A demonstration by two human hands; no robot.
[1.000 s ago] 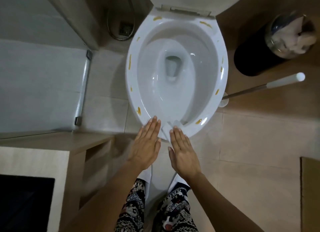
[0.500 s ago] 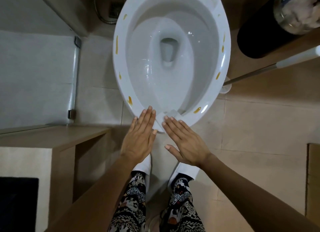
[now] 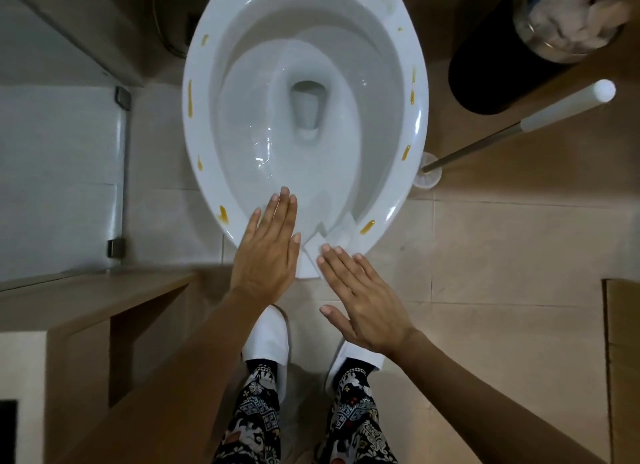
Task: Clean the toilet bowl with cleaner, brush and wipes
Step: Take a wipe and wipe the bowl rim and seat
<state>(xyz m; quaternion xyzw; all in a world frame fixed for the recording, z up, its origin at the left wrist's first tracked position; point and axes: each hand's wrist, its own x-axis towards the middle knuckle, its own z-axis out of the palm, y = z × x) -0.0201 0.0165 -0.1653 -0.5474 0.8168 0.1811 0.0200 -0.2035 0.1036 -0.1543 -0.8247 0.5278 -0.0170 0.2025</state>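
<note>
Tiled bathroom floor (image 3: 485,256), beige, seen from above. Toilet bowl (image 3: 398,193) filled upper centre, seat up, long axis ran away from the person, front lip nearest the feet. White paper wipe strips (image 3: 346,93) lay inside the bowl, curving down both inner walls toward the front, ends draped over the front lip and hanging there between the hands. Yellow-brown smears (image 3: 366,227) dotted round the rim, one just right of the strip ends, another (image 3: 222,214) just left of the left hand.

Black waste bin (image 3: 485,65) stood right of the bowl, clear liner stuffed with crumpled paper. Toilet brush (image 3: 519,126) stood in its white holder just beside the bowl's right flank, handle leaning away to the right. Well apart from either hand, right hand nearer. No cleaner bottle in view. Wooden shelf unit (image 3: 86,301) lower left, glass partition (image 3: 52,173) beyond it. Patterned trousers and white slippers (image 3: 268,339) at bottom.

Left hand (image 3: 268,252) flat, fingers straight and together, laid over the front-left rim, fingertips reaching past the inner edge; holding nothing. Right hand (image 3: 363,301) flat too, fingers slightly spread, fingertips touching the hanging strip ends just below the lip; gripping nothing. Strip ends sat directly between both hands, slightly nearer the right fingertips.

Likely step: pressing wipes down onto the front rim. Smears not yet wiped.
</note>
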